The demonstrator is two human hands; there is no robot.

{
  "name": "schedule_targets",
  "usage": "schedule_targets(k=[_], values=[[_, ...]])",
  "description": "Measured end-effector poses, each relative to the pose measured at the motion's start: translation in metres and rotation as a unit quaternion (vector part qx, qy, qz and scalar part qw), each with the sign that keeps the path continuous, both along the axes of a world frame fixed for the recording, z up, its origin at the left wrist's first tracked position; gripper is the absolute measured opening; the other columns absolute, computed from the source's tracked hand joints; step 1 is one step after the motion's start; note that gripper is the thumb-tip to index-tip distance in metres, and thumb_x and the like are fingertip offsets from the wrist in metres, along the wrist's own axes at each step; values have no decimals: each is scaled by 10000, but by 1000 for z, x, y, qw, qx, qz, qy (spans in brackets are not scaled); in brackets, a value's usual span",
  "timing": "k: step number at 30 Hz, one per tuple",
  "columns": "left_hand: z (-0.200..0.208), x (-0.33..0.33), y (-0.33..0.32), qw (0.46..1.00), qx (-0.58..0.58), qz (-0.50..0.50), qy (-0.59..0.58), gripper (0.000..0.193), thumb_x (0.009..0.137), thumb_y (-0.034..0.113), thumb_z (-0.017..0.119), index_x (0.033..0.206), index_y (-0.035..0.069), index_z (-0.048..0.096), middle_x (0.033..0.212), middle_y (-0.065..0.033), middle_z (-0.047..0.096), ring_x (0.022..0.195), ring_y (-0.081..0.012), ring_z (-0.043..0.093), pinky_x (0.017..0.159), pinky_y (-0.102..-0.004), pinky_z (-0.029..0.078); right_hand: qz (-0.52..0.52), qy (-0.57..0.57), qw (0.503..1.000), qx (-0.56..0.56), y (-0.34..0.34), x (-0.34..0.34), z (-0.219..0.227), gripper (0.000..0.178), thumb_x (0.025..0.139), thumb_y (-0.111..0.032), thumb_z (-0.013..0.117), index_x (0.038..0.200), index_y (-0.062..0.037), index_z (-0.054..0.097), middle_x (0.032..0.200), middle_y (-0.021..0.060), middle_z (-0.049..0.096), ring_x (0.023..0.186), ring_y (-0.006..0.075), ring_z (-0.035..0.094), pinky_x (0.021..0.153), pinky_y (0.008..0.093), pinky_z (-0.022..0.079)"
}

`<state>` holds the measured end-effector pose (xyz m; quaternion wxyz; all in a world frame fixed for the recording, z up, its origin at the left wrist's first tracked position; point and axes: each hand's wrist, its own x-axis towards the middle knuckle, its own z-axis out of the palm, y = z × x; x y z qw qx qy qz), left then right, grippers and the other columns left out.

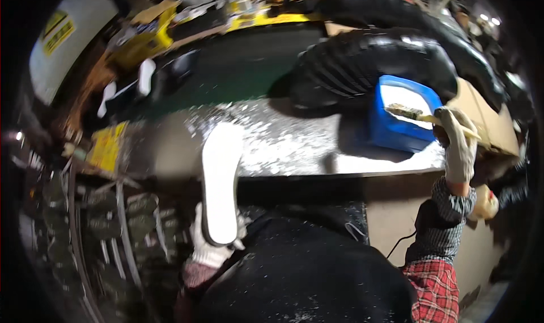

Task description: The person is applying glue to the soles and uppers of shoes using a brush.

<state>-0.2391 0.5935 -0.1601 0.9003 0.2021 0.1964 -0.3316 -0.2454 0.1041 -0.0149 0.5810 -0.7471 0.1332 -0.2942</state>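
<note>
From the head camera, the left hand [211, 245], in a white knit glove, grips the heel end of a white shoe sole [221, 181]. The fingers are wrapped tight round its lower end, and the sole stands nearly upright, its flat pale face turned to the camera and its toe reaching up over the near edge of the workbench [294, 147].

The right hand [458, 144], gloved the same way, is raised at the right end of the workbench. Its fingers are clamped on the pale handle of a brush [422, 116], whose bristle head lies over the open top of a blue tub [396, 130]. The tub stands on the workbench, well to the right of the sole, with white stuff inside it.

The workbench top is grey and speckled with white. Behind the tub, on the far side of the workbench, lies a bulky black ribbed mass [362, 65] — what it is cannot be told. To the right of the tub, brown cardboard boxes [490, 122] rest at the workbench end.

At the back of the workbench, yellow packages [144, 37] and a yellow strip [277, 20] sit among blurred clutter. Far left of it stands a white rounded container [59, 45] bearing a yellow label with dark marks. A flat yellow tag [106, 147] hangs at the left front corner of the workbench.

Below the front edge is the person's dark apron [306, 266], flecked with white — and the right sleeve [436, 266] shows red plaid under grey check.
</note>
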Motion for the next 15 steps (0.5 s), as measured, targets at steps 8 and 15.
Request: schedule_targets(k=[8, 15], values=[[-39, 10, 15, 996, -82, -41, -25, 707, 924, 651, 430, 1232, 22, 527, 898, -188, 664, 669, -340, 673, 476, -421, 528, 417, -2, 909, 2, 251, 119, -68, 267, 889, -227, 701, 1037, -6, 683, 847, 61, 710, 761, 95, 648, 630, 231, 504], [-72, 11, 24, 984, -38, -22, -172, 748, 939, 592, 430, 1310, -57, 443, 1095, -244, 597, 904, -328, 646, 725, -419, 567, 494, 44, 868, 26, 237, 105, -81, 196, 917, -199, 675, 967, -10, 696, 889, 79, 731, 753, 137, 676, 682, 272, 549]])
